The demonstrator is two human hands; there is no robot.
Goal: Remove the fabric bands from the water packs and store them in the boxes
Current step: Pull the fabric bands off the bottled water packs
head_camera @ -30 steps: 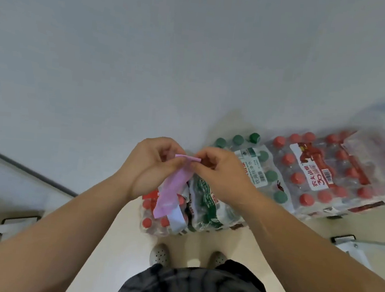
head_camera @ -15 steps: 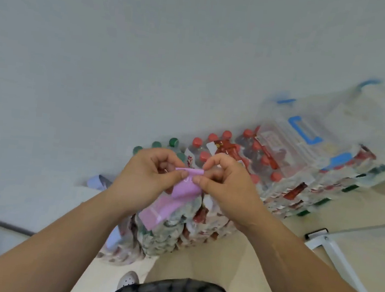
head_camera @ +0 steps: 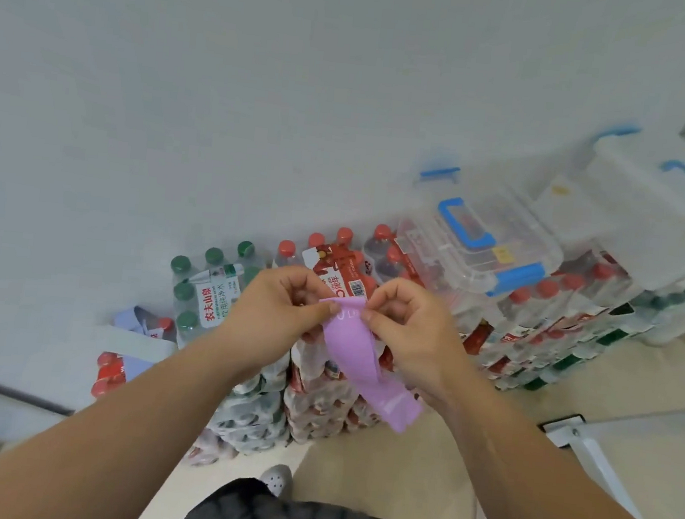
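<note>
Both hands hold a pink fabric band (head_camera: 358,359) up in front of me. My left hand (head_camera: 281,312) pinches its top left corner and my right hand (head_camera: 405,328) pinches the top right; the rest hangs down to the right. Behind the hands, shrink-wrapped water packs stand stacked against the wall: a green-capped pack (head_camera: 208,288) on the left and red-capped packs (head_camera: 345,255) in the middle. A clear plastic box with blue clasps (head_camera: 489,240) lies on the packs to the right, with a bigger one (head_camera: 651,205) beyond it. A lilac band (head_camera: 130,318) wraps a low pack at the left.
A white wall rises behind the packs. More stacked packs (head_camera: 554,342) run on to the right. A white metal frame (head_camera: 589,454) stands on the beige floor at the right. My shoe (head_camera: 275,479) shows at the bottom.
The view has swung right, bringing the clear boxes into sight. The hanging end of the pink band has swung from lower left to lower right while both hands keep pinching its top.
</note>
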